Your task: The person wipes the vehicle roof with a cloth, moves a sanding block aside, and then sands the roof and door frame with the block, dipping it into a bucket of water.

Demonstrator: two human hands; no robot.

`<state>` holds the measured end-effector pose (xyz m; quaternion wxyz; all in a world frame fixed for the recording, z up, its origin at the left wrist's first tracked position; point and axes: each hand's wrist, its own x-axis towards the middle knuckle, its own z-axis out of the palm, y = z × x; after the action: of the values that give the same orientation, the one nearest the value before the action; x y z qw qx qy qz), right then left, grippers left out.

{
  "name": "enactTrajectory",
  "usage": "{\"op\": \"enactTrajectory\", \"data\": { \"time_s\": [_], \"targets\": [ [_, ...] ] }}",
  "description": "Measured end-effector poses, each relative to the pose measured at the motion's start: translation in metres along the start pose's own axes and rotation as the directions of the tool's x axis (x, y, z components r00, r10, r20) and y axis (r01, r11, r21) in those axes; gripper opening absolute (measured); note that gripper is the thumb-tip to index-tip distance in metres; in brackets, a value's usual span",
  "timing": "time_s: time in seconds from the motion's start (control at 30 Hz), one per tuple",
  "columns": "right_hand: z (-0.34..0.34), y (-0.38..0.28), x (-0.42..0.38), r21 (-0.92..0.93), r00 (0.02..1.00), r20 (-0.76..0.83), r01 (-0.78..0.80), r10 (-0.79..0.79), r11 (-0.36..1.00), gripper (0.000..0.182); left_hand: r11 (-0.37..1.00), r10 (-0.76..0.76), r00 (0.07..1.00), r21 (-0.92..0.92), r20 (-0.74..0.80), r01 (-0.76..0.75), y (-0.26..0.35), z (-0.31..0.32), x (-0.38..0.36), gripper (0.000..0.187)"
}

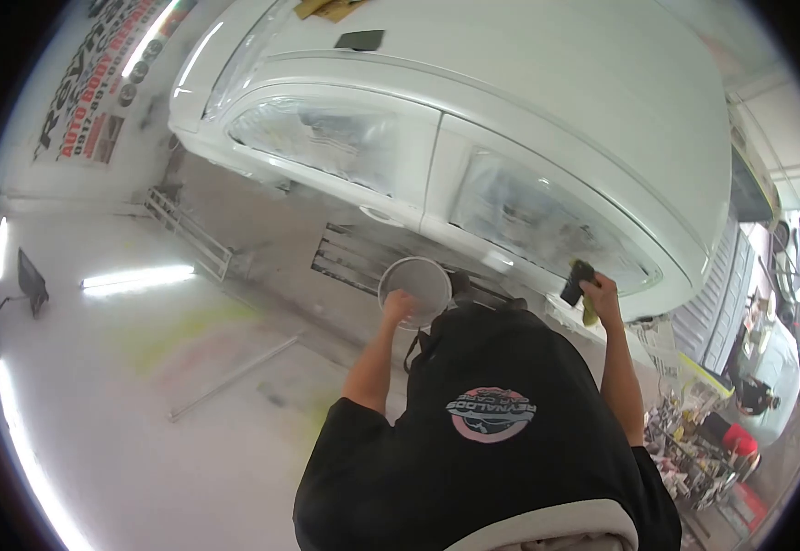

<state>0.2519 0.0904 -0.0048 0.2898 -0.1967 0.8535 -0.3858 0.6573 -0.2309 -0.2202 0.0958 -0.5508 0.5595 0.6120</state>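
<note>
My left hand [402, 306] grips the rim of a light grey bucket [423, 275] beside my body, fingers curled over its near edge. Out to the right, my right hand [604, 299] is closed on a small black block [578, 283], with a yellow-green cloth or sponge [590, 312] held along with it. Both are close beside the lower edge of the rear side window of a white vehicle [510, 92]. Plastic film [537, 216] covers that window.
A dark sheet [360, 40] and a brown piece [331, 8] lie on the vehicle's roof. A slatted metal frame [345, 262] is below the doors. Cluttered supplies [684, 441] stand right; another person [756, 397] works farther back. A lit tube [138, 277] is at left.
</note>
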Motion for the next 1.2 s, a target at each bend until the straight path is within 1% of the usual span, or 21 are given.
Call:
{"op": "enactTrajectory", "data": {
  "time_s": [0.07,0.1,0.17,0.27,0.4,0.47,0.53,0.6,0.67,0.73,0.77,0.8,0.87,0.93,0.97,1.0,1.03,1.07,1.13,1.17,1.2],
  "targets": [
    [0.002,-0.037,0.003,0.096,0.996,0.019,-0.091,0.090,0.991,0.028,0.998,0.064,0.997,0.019,-0.038,-0.063,0.012,0.004,-0.003,0.022],
    [0.006,-0.036,0.010,0.140,0.999,0.016,-0.050,0.048,0.989,0.028,0.995,0.102,0.995,0.021,-0.003,-0.102,0.018,0.007,0.001,0.023],
    [0.009,-0.048,0.022,0.072,1.000,0.010,0.003,-0.004,0.997,0.028,0.983,0.180,0.981,0.024,0.072,-0.182,0.032,0.017,0.011,0.024],
    [0.022,-0.072,0.030,0.180,1.000,0.018,0.021,-0.025,0.984,0.022,0.962,0.271,0.957,-0.002,0.104,-0.272,0.088,0.035,-0.005,0.025],
    [0.029,-0.106,0.023,0.195,0.995,0.096,-0.011,-0.008,0.981,0.026,0.958,0.273,0.949,-0.139,0.159,-0.253,0.135,0.058,-0.013,0.025],
    [0.035,-0.083,0.025,0.155,0.995,0.088,0.038,-0.052,0.987,0.029,0.957,0.274,0.944,-0.146,0.181,-0.250,0.154,0.062,-0.018,0.024],
    [0.037,-0.071,0.018,0.222,0.995,0.091,0.028,-0.049,0.975,0.026,0.954,0.293,0.927,-0.139,0.235,-0.266,0.140,0.063,0.005,0.023],
    [0.035,-0.055,0.010,0.174,0.998,0.060,0.014,-0.025,0.985,0.025,0.954,0.285,0.928,0.018,0.239,-0.298,0.138,0.055,0.010,0.021],
    [0.026,-0.040,-0.002,0.156,0.999,0.020,-0.036,0.033,0.987,0.027,0.964,0.216,0.943,0.095,0.253,-0.247,0.124,0.045,0.021,0.019],
    [0.022,-0.029,-0.014,0.181,0.994,0.006,-0.104,0.105,0.978,0.033,0.975,0.029,0.971,0.207,0.237,-0.079,0.116,0.034,0.023,0.016],
    [0.017,-0.027,-0.019,0.137,0.986,0.006,-0.166,0.166,0.977,0.033,0.975,-0.017,0.975,0.222,0.220,-0.033,0.107,0.026,0.024,0.016],
    [0.017,-0.018,-0.023,0.130,0.986,-0.049,-0.153,0.161,0.980,0.033,0.973,-0.062,0.978,0.232,0.198,0.014,0.097,0.020,0.029,0.016],
    [0.017,0.007,-0.033,0.111,0.979,-0.145,-0.126,0.141,0.986,0.032,0.925,-0.020,0.943,0.364,0.333,-0.109,0.061,0.005,0.058,0.015],
    [0.016,0.012,-0.044,0.210,0.967,-0.253,0.028,0.026,0.977,0.030,0.938,-0.028,0.946,0.335,0.323,-0.087,0.049,-0.008,0.077,0.015],
    [0.013,0.016,-0.048,0.205,0.968,-0.231,-0.049,0.097,0.977,0.030,0.971,-0.052,0.963,0.238,0.264,-0.013,0.052,-0.003,0.082,0.017],
    [0.010,0.019,-0.051,0.193,0.964,-0.208,-0.128,0.168,0.973,0.030,0.808,0.271,0.911,0.441,0.309,-0.390,0.063,-0.001,0.088,0.021],
    [0.008,0.017,-0.054,0.226,0.959,-0.203,-0.150,0.197,0.963,0.030,0.469,0.520,0.740,0.582,0.426,-0.664,0.079,0.009,0.095,0.027],
    [0.006,0.015,-0.057,0.257,0.953,-0.199,-0.174,0.229,0.951,0.029,0.578,0.588,0.764,0.524,0.264,-0.626,0.139,0.032,0.044,0.037],
    [0.005,0.016,-0.062,0.322,0.942,-0.194,-0.204,0.276,0.924,0.027,0.625,0.630,0.740,0.411,0.236,-0.664,0.224,0.066,0.016,0.056],
    [0.005,0.017,-0.065,0.357,0.937,-0.195,-0.207,0.290,0.911,0.026,0.585,0.673,0.698,0.399,0.247,-0.706,0.277,0.079,-0.019,0.059],
    [0.005,0.018,-0.067,0.390,0.932,-0.199,-0.210,0.304,0.896,0.024,0.586,0.690,0.675,0.347,0.260,-0.732,0.311,0.090,-0.025,0.066]
  ]
}}
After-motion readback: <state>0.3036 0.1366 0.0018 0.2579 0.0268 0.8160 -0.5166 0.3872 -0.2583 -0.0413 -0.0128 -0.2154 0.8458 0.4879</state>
